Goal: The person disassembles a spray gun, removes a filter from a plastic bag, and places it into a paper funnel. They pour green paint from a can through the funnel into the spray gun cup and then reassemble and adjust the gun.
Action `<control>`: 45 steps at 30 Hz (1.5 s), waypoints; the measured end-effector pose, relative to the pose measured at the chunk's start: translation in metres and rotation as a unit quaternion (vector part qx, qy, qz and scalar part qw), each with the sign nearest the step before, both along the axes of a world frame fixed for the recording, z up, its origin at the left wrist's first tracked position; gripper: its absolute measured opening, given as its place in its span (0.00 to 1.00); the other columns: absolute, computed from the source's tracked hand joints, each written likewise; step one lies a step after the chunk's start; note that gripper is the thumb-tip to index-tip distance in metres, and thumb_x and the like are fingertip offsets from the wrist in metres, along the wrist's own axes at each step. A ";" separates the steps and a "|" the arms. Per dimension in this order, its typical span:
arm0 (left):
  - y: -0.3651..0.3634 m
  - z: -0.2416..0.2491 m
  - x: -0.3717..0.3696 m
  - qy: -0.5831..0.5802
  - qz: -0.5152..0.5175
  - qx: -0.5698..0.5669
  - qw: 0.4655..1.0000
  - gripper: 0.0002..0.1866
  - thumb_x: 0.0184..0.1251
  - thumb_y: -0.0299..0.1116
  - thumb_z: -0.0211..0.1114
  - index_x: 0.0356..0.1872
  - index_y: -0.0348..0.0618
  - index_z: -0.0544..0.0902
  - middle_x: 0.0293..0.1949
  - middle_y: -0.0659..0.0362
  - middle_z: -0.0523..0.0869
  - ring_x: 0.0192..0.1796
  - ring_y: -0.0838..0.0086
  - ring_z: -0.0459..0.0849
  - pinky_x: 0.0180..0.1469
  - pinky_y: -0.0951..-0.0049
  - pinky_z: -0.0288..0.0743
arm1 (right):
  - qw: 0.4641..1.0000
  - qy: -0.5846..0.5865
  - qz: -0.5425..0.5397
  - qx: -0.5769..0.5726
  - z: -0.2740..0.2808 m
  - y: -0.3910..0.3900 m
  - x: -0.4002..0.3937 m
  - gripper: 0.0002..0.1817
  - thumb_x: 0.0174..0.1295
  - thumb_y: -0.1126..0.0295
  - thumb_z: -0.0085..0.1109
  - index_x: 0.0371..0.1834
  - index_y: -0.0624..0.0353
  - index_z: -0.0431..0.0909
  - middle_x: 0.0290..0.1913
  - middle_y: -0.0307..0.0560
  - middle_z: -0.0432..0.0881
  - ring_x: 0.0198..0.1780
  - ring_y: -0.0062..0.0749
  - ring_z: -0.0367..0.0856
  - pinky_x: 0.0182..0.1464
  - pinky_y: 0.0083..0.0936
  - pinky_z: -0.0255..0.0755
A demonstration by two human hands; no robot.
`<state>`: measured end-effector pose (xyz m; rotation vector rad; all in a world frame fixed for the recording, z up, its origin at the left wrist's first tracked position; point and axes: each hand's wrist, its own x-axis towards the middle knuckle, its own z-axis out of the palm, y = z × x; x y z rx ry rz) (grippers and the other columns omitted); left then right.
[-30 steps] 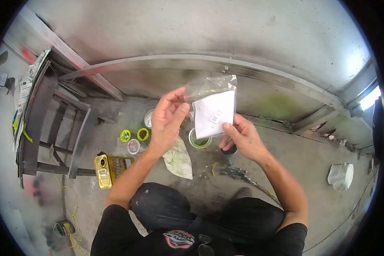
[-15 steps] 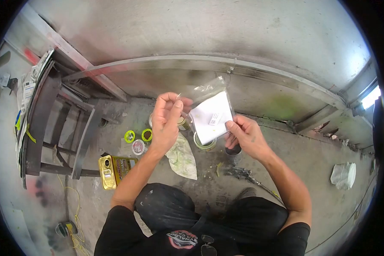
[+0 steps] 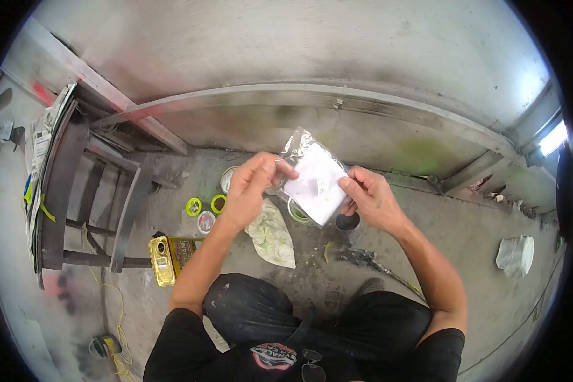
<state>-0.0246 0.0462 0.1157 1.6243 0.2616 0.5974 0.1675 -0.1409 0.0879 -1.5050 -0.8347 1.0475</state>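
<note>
While the right hand (image 3: 372,202) pinches the right corner of a clear plastic packet with a folded white sheet inside (image 3: 316,184) between its thumb and fingers, the left hand (image 3: 249,192) is at the packet's left side, its fingers partly curled and a fingertip against the film; whether it grips the film, I cannot tell. The packet is tilted between the two hands, above the grey, stained concrete floor (image 3: 439,254), and a small printed label shows on it. Partly hidden beneath the packet is a round container with a pale rim (image 3: 300,214), and near the right hand is a dark-mouthed round container (image 3: 348,224). A white cloth with green stains (image 3: 271,237) lies below the left hand. Near the left forearm are two lime-green rings (image 3: 193,207), a small round container with pinkish-white contents (image 3: 205,222) and a gold metal can (image 3: 163,262). A dark spray gun (image 3: 361,256) lies on the floor toward the right forearm, in front of the crouching person's dark-clad knees (image 3: 251,310)
</note>
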 end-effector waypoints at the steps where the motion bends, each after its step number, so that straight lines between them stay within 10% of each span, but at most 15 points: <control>1: 0.004 0.002 -0.002 0.024 0.001 0.001 1.000 0.13 0.83 0.34 0.53 0.47 0.38 0.83 0.38 0.56 0.89 0.42 0.77 0.81 0.47 0.74 0.72 | 1.000 0.004 0.002 0.008 0.000 0.000 0.002 0.15 0.78 0.60 0.54 0.45 0.64 0.79 0.34 0.40 0.82 0.30 0.20 0.82 0.34 0.22 0.80; 13: 0.006 0.004 -0.008 0.117 -0.035 0.037 0.992 0.07 0.69 0.27 0.71 0.44 0.37 0.86 0.34 0.65 0.89 0.35 0.88 0.81 0.35 0.83 0.71 | 0.998 -0.034 0.028 0.048 -0.004 0.000 0.013 0.16 0.78 0.59 0.56 0.44 0.64 0.79 0.34 0.38 0.80 0.33 0.19 0.79 0.36 0.22 0.78; 45: 0.008 -0.009 -0.012 0.099 -0.153 -0.081 0.980 0.07 0.72 0.29 0.70 0.43 0.35 0.88 0.38 0.66 0.89 0.41 0.85 0.81 0.45 0.78 0.77 | 0.994 0.000 0.107 0.035 -0.011 -0.002 0.026 0.19 0.77 0.53 0.57 0.41 0.60 0.81 0.34 0.37 0.82 0.36 0.20 0.81 0.38 0.24 0.80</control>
